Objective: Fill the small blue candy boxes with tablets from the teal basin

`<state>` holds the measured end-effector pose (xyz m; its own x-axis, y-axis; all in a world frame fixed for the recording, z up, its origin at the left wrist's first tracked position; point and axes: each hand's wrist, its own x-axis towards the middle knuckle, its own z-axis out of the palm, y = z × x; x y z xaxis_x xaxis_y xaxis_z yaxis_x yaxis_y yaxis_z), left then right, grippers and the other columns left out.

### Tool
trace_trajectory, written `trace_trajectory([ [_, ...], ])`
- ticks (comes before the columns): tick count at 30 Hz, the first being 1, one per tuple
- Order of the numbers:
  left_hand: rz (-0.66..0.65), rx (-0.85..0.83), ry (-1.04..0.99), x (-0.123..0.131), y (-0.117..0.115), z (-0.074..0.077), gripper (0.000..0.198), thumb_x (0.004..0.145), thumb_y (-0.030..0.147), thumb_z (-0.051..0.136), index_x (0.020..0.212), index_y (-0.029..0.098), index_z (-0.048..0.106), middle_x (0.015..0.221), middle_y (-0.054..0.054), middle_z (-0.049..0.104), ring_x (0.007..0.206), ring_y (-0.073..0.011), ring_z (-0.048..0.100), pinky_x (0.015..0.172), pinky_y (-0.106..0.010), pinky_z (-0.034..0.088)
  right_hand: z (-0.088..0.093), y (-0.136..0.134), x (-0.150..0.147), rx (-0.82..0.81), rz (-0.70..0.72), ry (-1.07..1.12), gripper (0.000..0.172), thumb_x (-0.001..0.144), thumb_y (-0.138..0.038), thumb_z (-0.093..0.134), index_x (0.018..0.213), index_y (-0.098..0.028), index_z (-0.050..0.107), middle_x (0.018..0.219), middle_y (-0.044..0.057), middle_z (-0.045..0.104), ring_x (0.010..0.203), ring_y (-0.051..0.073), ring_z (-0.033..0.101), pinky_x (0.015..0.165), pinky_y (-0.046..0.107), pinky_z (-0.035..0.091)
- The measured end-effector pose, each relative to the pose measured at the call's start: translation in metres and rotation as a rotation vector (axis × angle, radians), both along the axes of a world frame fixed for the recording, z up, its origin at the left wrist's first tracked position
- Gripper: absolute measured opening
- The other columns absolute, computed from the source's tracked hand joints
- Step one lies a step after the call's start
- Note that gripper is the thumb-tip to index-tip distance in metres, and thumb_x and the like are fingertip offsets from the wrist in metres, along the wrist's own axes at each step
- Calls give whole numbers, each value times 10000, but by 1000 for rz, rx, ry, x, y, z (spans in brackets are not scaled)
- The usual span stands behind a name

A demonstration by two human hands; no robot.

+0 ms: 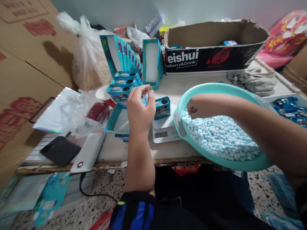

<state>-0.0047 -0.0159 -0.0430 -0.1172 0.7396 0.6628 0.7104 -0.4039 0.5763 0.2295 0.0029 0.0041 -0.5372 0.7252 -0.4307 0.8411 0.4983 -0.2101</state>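
My left hand [141, 107] is raised over the table beside several blue candy tins [122, 91], its thumb and fingers apart with nothing seen between them. Part of the tins behind it is hidden. To its right a single blue tin [163, 108] stands upright on a white digital scale [165, 134] with a lit display. My right hand [200, 107] is closed over the left side of a turquoise basin [206, 156], just above small pale blue and white candies [218, 137]. Whatever its fingers may hold is hidden.
Open blue display boxes [124, 54] stand behind the tins; another open box [117, 119] lies in front. A black printed carton [206, 60] is at the back. Round lids [289, 108] fill a tray on the right. A white power bank [88, 153] lies near the front edge.
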Motion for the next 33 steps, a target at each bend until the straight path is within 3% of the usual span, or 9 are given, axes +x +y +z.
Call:
trace_trajectory([
  [6,-1,19,1,-1,-1,2,162,978,251,587,1088,190,689,1088,-68,722,1019,-191,683,936,-343,565,12,15,-3,324,-83,394,123,899,-207,643,946,-146,739,857,51,708,743,145,585,711,291,413],
  [12,11,15,12,-3,-1,4,174,969,273,594,1085,193,697,1090,-65,731,1028,-196,690,929,-348,571,1,26,-43,443,26,632,126,883,-167,631,941,-150,741,853,48,686,768,157,582,737,285,419],
  [21,-4,10,10,-2,1,1,194,967,290,575,1056,185,712,1060,-73,735,1017,-206,696,914,-355,580,-14,29,-52,403,-3,604,145,902,-179,673,1000,-150,775,862,68,726,787,178,626,742,295,437],
  [26,-1,12,5,-2,0,2,196,971,295,572,1057,186,709,1066,-78,731,1030,-207,695,927,-354,578,-14,25,-52,440,38,556,217,942,-173,651,1129,-171,761,1061,89,771,959,216,685,857,322,487],
  [30,-4,-2,-22,-2,-1,2,197,976,307,577,1084,194,698,1087,-78,719,1028,-207,691,922,-356,577,-3,19,-43,495,33,492,341,978,-181,595,1302,-205,697,1284,96,724,1156,241,657,941,340,496],
  [33,1,-15,-21,-2,-1,2,187,982,311,582,1098,204,684,1093,-73,711,1020,-204,686,917,-357,575,12,16,-24,556,-57,299,320,986,-181,528,1235,-203,728,1185,109,747,1064,252,680,857,349,510],
])
